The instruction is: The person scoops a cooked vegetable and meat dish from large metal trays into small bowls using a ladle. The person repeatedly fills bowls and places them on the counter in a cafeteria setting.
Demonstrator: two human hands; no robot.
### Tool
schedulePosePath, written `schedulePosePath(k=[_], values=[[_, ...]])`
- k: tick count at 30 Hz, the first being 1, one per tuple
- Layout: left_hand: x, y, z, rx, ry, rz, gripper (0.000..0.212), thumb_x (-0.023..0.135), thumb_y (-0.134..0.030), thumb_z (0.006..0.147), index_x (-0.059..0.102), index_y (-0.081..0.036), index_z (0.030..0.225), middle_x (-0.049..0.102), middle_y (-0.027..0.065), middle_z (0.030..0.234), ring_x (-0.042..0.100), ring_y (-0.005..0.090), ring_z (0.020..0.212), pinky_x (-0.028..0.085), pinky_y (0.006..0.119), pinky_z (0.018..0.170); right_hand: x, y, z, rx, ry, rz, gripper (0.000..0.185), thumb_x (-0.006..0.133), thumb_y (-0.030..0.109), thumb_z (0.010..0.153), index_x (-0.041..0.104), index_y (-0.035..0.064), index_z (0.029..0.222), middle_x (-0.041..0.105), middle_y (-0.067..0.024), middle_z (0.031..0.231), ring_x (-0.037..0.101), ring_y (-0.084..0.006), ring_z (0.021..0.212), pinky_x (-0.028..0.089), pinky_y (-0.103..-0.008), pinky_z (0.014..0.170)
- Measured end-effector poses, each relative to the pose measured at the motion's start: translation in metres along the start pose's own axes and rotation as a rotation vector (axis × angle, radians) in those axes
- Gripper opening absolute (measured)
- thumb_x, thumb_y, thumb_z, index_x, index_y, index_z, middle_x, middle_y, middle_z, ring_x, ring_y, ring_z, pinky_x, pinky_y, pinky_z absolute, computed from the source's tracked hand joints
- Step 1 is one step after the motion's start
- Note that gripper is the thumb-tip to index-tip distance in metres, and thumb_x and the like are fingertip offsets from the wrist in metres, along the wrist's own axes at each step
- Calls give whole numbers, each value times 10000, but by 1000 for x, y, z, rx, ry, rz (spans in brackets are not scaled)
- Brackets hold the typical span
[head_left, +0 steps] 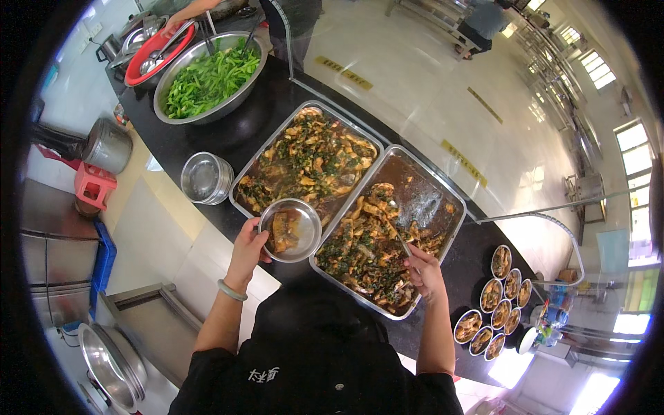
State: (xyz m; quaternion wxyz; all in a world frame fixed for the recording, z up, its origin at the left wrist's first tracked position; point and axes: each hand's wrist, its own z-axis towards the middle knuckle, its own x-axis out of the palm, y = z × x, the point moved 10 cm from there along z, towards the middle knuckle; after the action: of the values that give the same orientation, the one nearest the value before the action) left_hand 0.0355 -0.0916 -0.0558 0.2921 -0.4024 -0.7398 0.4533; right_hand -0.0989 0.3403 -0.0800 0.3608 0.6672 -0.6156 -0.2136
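My left hand [250, 245] grips the rim of a small round metal bowl [307, 236] with a few brown pieces of food in it. The bowl is over the near corner of a steel tray [267, 142] of food pieces with green herbs. Beside it lies a second steel tray [460, 207] of similar food, its far part showing brown sauce. Over this second tray my right hand [426, 272] holds a metal utensil [403, 244] by its handle; its tip is among the food. Nearby stands a stack of metal bowls [203, 179] on the black counter.
Several filled bowls [492, 295] stand at the counter's right. A large metal basin [207, 114] of green vegetables is at the far left, beside a red basin [136, 72] with ladles, where another person's hand [179, 22] reaches. A clear guard [519, 213] edges the counter.
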Motion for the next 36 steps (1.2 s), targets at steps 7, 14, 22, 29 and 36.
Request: schedulePosePath(k=[7, 14, 22, 29, 36], values=[[-2, 6, -2, -27, -18, -34, 341, 560, -129, 989, 506, -69, 1321, 615, 39, 821, 580, 98, 529, 503, 228, 432, -8, -2, -5, -129, -137, -48, 511, 589, 29, 921, 525, 26, 1428, 637, -25, 803, 383, -50, 433, 279, -214, 378], [8, 2, -2, -17, 1, 8, 354, 559, -127, 987, 498, -48, 1327, 605, 48, 827, 575, 102, 531, 504, 232, 437, -12, -1, -7, -146, -208, -57, 483, 592, 42, 927, 557, 45, 1408, 642, -28, 817, 405, -52, 458, 292, -222, 381], [14, -5, -8, -8, 19, 28, 332, 541, -121, 990, 501, -49, 1312, 623, 55, 854, 594, 104, 572, 509, 229, 452, -58, -11, 9, -578, -363, -496, 476, 616, 89, 920, 568, 37, 1390, 713, -108, 899, 666, -253, 643, 537, -341, 604], [11, -1, -12, -20, 8, 22, 333, 537, -112, 990, 498, -48, 1315, 625, 55, 864, 597, 105, 577, 510, 227, 457, -22, 61, -55, -733, -642, -1085, 441, 602, 81, 874, 625, 99, 1315, 668, -221, 965, 674, -405, 832, 553, -474, 725], [13, 0, -8, -8, 21, 34, 365, 554, -122, 988, 484, -35, 1335, 611, 49, 843, 588, 101, 560, 504, 225, 442, -14, 83, -47, -757, -355, -1304, 460, 623, 49, 859, 638, 134, 1311, 682, -180, 940, 672, -388, 825, 543, -448, 719]])
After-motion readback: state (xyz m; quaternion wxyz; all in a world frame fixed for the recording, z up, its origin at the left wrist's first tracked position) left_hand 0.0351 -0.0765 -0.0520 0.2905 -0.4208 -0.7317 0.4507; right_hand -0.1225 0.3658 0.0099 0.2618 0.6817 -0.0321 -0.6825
